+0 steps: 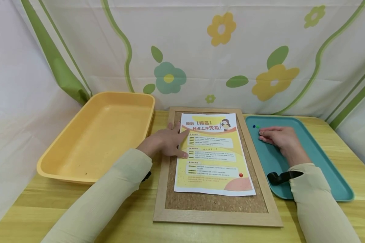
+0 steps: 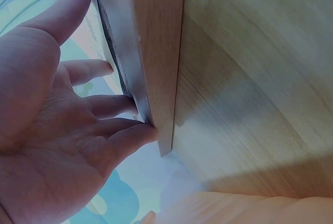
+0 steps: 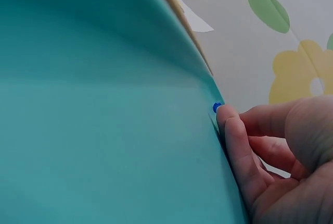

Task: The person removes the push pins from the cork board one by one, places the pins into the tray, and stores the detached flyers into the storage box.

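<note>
A cork board (image 1: 216, 203) with a wooden frame lies under a printed yellow-and-white sheet (image 1: 211, 182). My left hand (image 1: 167, 140) is spread over the board's left side, thumb and index finger on the sheet. In the left wrist view its other fingers reach the wooden frame (image 2: 158, 62). A red push pin (image 1: 241, 175) sits on the sheet's lower right. On the teal tray (image 1: 325, 168), my right hand (image 1: 280, 140) has its fingertips right at a small green pin (image 1: 257, 127); I cannot tell whether they pinch it. Beside that is a blue pin (image 1: 254, 126).
A deep yellow tray (image 1: 94, 141) stands on the left of the wooden table (image 1: 134, 219). Behind the table hangs a flower-patterned cloth (image 1: 194, 50). A black wrist strap piece (image 1: 284, 177) overlaps the teal tray next to the right sleeve (image 1: 316, 195).
</note>
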`<action>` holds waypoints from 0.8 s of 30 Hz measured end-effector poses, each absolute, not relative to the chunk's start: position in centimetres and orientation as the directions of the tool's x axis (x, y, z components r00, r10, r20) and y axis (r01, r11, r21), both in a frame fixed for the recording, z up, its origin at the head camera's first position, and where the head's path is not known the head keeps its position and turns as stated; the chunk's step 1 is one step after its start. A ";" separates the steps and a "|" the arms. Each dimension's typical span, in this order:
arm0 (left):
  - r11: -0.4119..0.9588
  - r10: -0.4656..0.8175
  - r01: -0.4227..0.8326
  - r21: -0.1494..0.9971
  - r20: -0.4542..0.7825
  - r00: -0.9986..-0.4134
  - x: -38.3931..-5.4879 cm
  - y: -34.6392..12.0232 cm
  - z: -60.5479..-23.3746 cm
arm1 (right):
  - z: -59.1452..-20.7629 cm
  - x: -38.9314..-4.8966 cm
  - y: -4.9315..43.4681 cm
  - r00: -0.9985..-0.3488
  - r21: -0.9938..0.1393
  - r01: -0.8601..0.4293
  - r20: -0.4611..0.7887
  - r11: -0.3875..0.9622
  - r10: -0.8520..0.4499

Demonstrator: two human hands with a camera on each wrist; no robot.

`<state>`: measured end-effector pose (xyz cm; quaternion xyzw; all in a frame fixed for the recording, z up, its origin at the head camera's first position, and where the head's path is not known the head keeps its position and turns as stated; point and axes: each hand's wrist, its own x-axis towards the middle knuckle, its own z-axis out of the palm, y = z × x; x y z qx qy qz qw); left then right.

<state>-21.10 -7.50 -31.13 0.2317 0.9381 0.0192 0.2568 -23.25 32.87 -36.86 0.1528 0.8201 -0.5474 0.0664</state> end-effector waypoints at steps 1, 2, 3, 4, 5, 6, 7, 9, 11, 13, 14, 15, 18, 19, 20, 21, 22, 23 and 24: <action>0.892 0.445 0.425 0.156 -0.472 -0.761 -21.1 -7.5 -31.1 | -36.9 -23.3 32.9 -0.944 -0.876 0.326 -0.277 0.356 0.181; 0.892 0.446 0.424 0.158 -0.472 -0.761 -21.1 -7.5 -31.2 | -36.9 -23.3 32.9 -0.943 -0.875 0.327 -0.278 0.356 0.182; 0.892 0.446 0.424 0.159 -0.471 -0.761 -21.1 -7.5 -31.2 | -36.9 -23.3 32.9 -0.943 -0.874 0.328 -0.278 0.358 0.185; 0.891 0.447 0.425 0.160 -0.470 -0.761 -21.1 -7.5 -31.2 | -37.0 -23.3 32.9 -0.943 -0.874 0.327 -0.277 0.359 0.186; 0.891 0.448 0.426 0.160 -0.469 -0.761 -21.1 -7.5 -31.2 | -37.0 -23.3 32.9 -0.943 -0.874 0.328 -0.277 0.359 0.186; 0.890 0.449 0.427 0.159 -0.469 -0.761 -21.1 -7.5 -31.2 | -37.0 -23.3 32.9 -0.942 -0.873 0.328 -0.277 0.360 0.186; 0.890 0.449 0.427 0.159 -0.469 -0.761 -21.2 -7.5 -31.3 | -37.0 -23.3 33.0 -0.942 -0.873 0.329 -0.278 0.361 0.186; 0.891 0.448 0.426 0.159 -0.471 -0.760 -21.2 -7.5 -31.3 | -37.1 -23.3 33.0 -0.943 -0.875 0.326 -0.276 0.359 0.184; 0.891 0.446 0.425 0.159 -0.473 -0.760 -21.2 -7.5 -31.3 | -37.1 -23.3 33.0 -0.944 -0.876 0.323 -0.274 0.357 0.181; 0.891 0.446 0.425 0.157 -0.475 -0.759 -21.2 -7.5 -31.3 | -37.0 -23.3 32.9 -0.945 -0.878 0.320 -0.272 0.355 0.180; 0.891 0.445 0.425 0.157 -0.477 -0.758 -21.2 -7.5 -31.3 | -37.0 -23.3 32.9 -0.946 -0.879 0.319 -0.271 0.355 0.179; 0.891 0.446 0.426 0.156 -0.477 -0.757 -21.2 -7.5 -31.3 | -37.0 -23.3 32.9 -0.946 -0.880 0.317 -0.269 0.355 0.180; 0.890 0.446 0.429 0.150 -0.478 -0.757 -21.2 -7.5 -31.2 | -37.0 -23.3 32.8 -0.948 -0.880 0.312 -0.263 0.358 0.179; 0.891 0.445 0.430 0.149 -0.478 -0.757 -21.2 -7.5 -31.2 | -37.0 -23.3 32.8 -0.949 -0.881 0.309 -0.261 0.359 0.178; 0.891 0.445 0.430 0.147 -0.478 -0.757 -21.2 -7.5 -31.1 | -36.9 -23.3 32.8 -0.950 -0.881 0.307 -0.259 0.360 0.176; 0.891 0.444 0.430 0.146 -0.478 -0.758 -21.2 -7.5 -31.2 | -36.9 -23.3 32.8 -0.950 -0.882 0.306 -0.258 0.360 0.176; 0.892 0.442 0.429 0.145 -0.479 -0.758 -21.3 -7.5 -31.2 | -36.9 -23.3 32.8 -0.951 -0.882 0.304 -0.256 0.360 0.175; 0.892 0.442 0.429 0.144 -0.480 -0.758 -21.3 -7.5 -31.2 | -36.9 -23.3 32.8 -0.951 -0.882 0.304 -0.257 0.359 0.173; 0.892 0.442 0.428 0.145 -0.481 -0.758 -21.3 -7.5 -31.2 | -36.9 -23.3 32.9 -0.951 -0.883 0.303 -0.258 0.358 0.171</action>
